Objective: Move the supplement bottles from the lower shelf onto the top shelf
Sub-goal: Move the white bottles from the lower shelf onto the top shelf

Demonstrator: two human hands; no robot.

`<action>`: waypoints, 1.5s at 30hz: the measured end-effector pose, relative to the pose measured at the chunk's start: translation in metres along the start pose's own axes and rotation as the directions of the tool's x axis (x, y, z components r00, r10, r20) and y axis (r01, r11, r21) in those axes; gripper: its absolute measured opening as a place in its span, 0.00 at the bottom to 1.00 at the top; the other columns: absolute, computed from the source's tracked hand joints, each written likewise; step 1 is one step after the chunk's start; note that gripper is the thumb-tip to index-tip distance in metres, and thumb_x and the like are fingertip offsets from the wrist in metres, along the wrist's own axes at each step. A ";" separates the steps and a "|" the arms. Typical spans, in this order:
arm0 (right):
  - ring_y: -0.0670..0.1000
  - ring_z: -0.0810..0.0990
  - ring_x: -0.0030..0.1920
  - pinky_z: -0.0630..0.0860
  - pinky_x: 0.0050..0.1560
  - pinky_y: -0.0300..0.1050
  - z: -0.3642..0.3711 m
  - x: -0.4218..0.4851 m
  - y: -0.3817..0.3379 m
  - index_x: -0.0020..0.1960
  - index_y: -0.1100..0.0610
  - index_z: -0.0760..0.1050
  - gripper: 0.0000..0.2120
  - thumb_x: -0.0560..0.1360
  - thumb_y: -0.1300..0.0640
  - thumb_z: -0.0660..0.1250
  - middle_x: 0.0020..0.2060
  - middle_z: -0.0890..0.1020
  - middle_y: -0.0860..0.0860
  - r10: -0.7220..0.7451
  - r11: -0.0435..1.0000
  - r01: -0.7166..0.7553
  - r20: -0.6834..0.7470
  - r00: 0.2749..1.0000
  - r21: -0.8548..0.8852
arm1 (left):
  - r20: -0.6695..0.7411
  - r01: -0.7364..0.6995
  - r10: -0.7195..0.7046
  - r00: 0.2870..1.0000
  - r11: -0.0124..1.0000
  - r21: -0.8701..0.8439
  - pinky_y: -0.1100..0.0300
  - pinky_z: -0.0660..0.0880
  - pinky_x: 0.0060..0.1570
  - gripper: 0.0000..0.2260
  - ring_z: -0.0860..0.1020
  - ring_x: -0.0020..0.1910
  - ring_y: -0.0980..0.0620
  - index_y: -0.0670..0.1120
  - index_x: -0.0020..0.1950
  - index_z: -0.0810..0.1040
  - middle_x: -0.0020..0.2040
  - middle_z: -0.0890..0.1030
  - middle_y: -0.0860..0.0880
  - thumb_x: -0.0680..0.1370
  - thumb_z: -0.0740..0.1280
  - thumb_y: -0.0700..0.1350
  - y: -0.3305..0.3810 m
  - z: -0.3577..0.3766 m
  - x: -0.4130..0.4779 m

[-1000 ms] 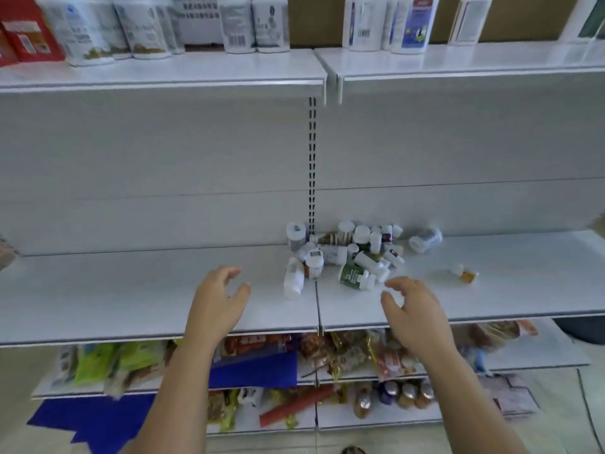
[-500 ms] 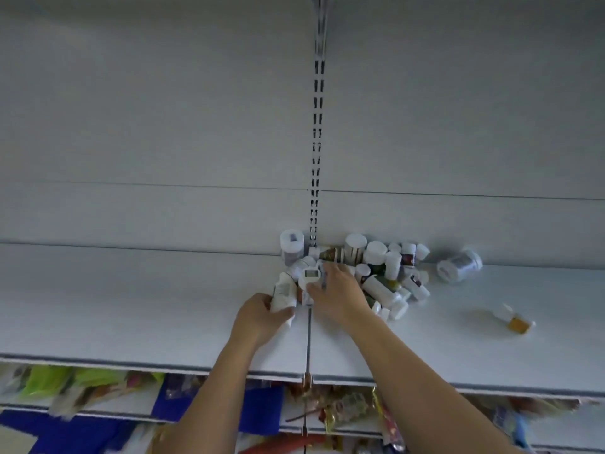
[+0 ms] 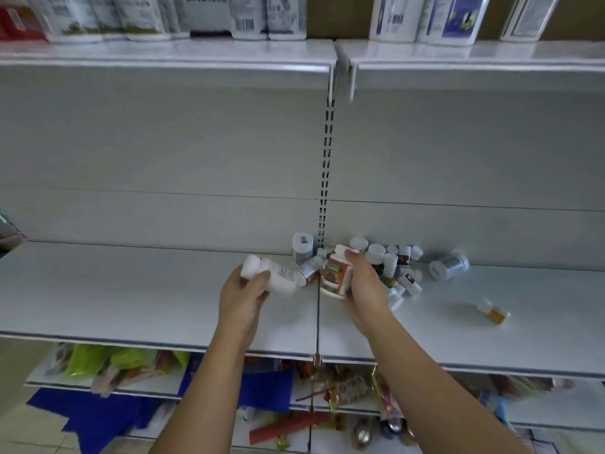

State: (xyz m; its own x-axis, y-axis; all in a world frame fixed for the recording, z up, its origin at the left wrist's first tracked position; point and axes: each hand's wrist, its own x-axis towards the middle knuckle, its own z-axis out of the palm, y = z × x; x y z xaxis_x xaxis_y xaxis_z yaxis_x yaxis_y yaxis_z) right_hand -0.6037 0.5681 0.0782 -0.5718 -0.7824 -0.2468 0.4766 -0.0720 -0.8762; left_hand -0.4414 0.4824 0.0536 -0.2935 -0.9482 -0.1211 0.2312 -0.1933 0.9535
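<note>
White plastic bottles, one gripped in each of our hands, low beside the slotted upright [image 3: 327, 158].

Our left hand [image 3: 242, 299] curls its fingers round a plain white bottle [image 3: 273, 278], tipped sideways just left of the upright. Our right hand [image 3: 363, 290] wraps a red-and-green labelled bottle [image 3: 337, 273] just right of it. We judge that taking two at once saves trips upward. Both bottles hang close over the lower shelf [image 3: 131, 290]; blur hides whether they have cleared it. The remaining pile [image 3: 389, 262] lies jumbled at the upright's foot, mostly to its right, with a grey bottle [image 3: 450, 265] and a small orange bottle [image 3: 494, 314] farther right. At the upright's head, the top shelf [image 3: 163, 55] keeps a bare front strip before large tubs [image 3: 137, 18], probably where these belong.
</note>
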 end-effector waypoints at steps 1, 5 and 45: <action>0.55 0.82 0.44 0.79 0.46 0.50 0.008 -0.014 -0.011 0.55 0.56 0.75 0.10 0.79 0.53 0.59 0.44 0.82 0.56 0.032 0.997 -0.032 -0.005 0.999 0.076 | 0.026 0.019 -0.016 1.000 0.994 -0.111 0.51 0.76 0.51 0.10 0.79 0.52 0.47 0.48 0.56 0.77 0.51 0.80 0.46 0.78 0.63 0.37 0.013 0.003 -0.007; 0.52 0.80 0.33 0.77 0.34 0.45 0.037 -0.076 -0.054 0.52 0.56 0.72 0.07 0.79 0.53 0.62 0.34 0.81 0.53 -0.049 0.998 0.047 0.035 0.998 0.049 | 0.236 0.105 -0.022 0.972 0.933 -0.345 0.53 0.77 0.41 0.14 0.78 0.41 0.46 0.43 0.58 0.75 0.46 0.80 0.43 0.76 0.55 0.40 0.078 0.010 -0.041; 0.49 0.77 0.46 0.74 0.50 0.45 -0.030 -0.083 -0.364 0.52 0.47 0.73 0.04 0.79 0.51 0.61 0.44 0.79 0.49 -0.518 0.654 0.592 0.291 0.804 -0.471 | 0.486 -0.592 0.355 0.799 0.606 0.531 0.61 0.80 0.47 0.12 0.82 0.47 0.52 0.46 0.51 0.80 0.48 0.83 0.48 0.70 0.77 0.41 0.326 0.243 0.002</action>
State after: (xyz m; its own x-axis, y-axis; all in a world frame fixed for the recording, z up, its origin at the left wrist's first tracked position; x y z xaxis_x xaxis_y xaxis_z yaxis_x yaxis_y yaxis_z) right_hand -0.7501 0.6774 0.4053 -0.5122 -0.7723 0.3758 -0.3408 -0.2189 -0.9143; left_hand -0.5921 0.4790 0.4310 -0.6030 -0.7036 0.3760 -0.1787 0.5785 0.7959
